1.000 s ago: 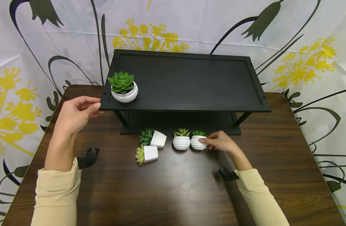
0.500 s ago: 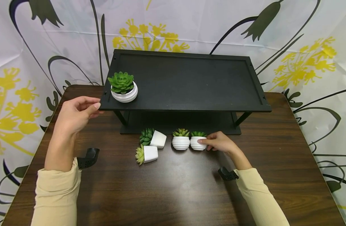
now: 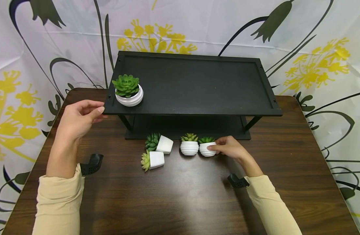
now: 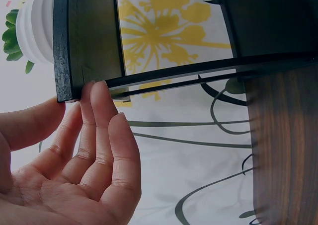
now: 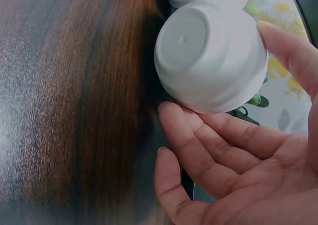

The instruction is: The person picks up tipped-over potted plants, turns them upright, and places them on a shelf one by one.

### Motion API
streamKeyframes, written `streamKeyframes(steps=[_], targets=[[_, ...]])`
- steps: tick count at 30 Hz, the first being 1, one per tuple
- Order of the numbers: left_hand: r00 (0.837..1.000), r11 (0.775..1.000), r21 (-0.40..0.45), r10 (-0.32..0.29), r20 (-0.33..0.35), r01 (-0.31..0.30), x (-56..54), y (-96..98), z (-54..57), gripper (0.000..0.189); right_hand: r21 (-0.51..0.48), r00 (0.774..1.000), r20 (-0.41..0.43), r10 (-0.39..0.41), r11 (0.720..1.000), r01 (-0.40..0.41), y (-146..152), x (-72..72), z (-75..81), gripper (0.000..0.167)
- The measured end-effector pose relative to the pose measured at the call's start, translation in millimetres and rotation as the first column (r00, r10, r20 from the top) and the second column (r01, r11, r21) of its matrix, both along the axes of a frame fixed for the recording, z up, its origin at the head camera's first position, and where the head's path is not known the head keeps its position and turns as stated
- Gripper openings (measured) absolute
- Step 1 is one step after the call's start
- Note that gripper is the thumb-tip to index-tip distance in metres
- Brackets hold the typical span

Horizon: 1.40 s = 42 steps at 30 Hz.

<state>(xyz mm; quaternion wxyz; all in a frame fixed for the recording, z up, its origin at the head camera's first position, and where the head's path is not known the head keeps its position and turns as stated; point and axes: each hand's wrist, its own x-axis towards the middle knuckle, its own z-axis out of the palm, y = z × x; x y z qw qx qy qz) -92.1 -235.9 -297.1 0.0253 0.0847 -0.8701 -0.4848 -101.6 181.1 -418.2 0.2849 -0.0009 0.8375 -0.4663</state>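
A two-tier black shelf (image 3: 191, 85) stands on a dark wood-grain table (image 3: 180, 202), seen from above by the person working at it. At the shelf's left front corner, the person's left hand (image 3: 78, 119) pinches the upper board, thumb against its outer edge and fingertips at its underside. On that board, near the same corner, sits a large green succulent (image 3: 129, 94), upright in a round white ribbed pot.

In front of the shelf's lower board, right of its middle, the right hand (image 3: 230, 148) grips a small bright-green succulent (image 3: 207, 149) by its round white pot, thumb on one side and fingers curled round the other. The pot's underside shows in the right wrist view; whether it is tilted on the table or lifted off it, I cannot tell.

Also in front of the shelf, just left of the gripped pot, a yellowish-green succulent (image 3: 189, 148) stands upright in a matching ribbed pot. Farther left along the shelf's front, a dark-green succulent (image 3: 164, 145) and a pale-green succulent (image 3: 156, 160) lie tipped over in smooth white tapered pots. Behind the shelf hangs a white cloth (image 3: 206, 19) printed with yellow and grey-green flowers.
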Motion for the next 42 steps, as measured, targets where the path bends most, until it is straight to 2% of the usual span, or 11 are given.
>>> streamKeyframes(steps=[5, 11, 19, 25, 31, 33, 39, 42], targets=[[1.0, 1.0, -0.003, 0.002, 0.006, -0.002, -0.2, -0.3, -0.3, 0.03, 0.022, 1.0, -0.015, 0.01, 1.0, -0.009, 3.3, -0.8, 0.5, 0.054], [1.0, 1.0, -0.014, 0.008, 0.013, -0.008, -0.1, -0.3, 0.2, 0.03, 0.029, 0.998, -0.058, 0.012, 1.0, -0.01, 9.2, -2.1, 0.3, 0.057], [1.0, 1.0, -0.002, 0.005, 0.013, -0.005, -0.4, -0.2, 1.4, 0.031, -0.034, 0.995, -0.081, 0.058, 0.998, -0.061, 15.9, -1.9, -1.3, 0.062], [1.0, 1.0, -0.015, 0.004, 0.012, -0.004, -0.5, 0.0, 1.3, 0.03, -0.036, 0.992, -0.074, 0.106, 0.993, -0.109, 19.5, -2.2, -1.1, 0.067], [1.0, 1.0, -0.008, 0.005, 0.005, -0.005, -0.6, -0.2, 1.2, 0.031, -0.094, 0.987, -0.09, 0.131, 0.986, -0.139, 22.2, -2.0, -1.7, 0.061], [1.0, 1.0, -0.005, 0.004, 0.004, -0.004, -0.6, -0.2, 1.1, 0.031, -0.11, 0.984, -0.108, 0.138, 0.983, -0.15, 23.0, -1.8, -2.9, 0.06], [1.0, 1.0, 0.003, 0.005, 0.007, -0.005, -0.3, -0.1, 1.0, 0.031, -0.025, 0.965, -0.205, 0.165, 0.985, -0.174, 27.2, 0.6, -10.8, 0.068], [1.0, 1.0, 0.0, 0.004, 0.01, -0.004, -0.7, -0.4, 0.9, 0.031, -0.023, 0.958, -0.228, 0.173, 0.983, -0.183, 29.4, 2.0, -14.7, 0.071]])
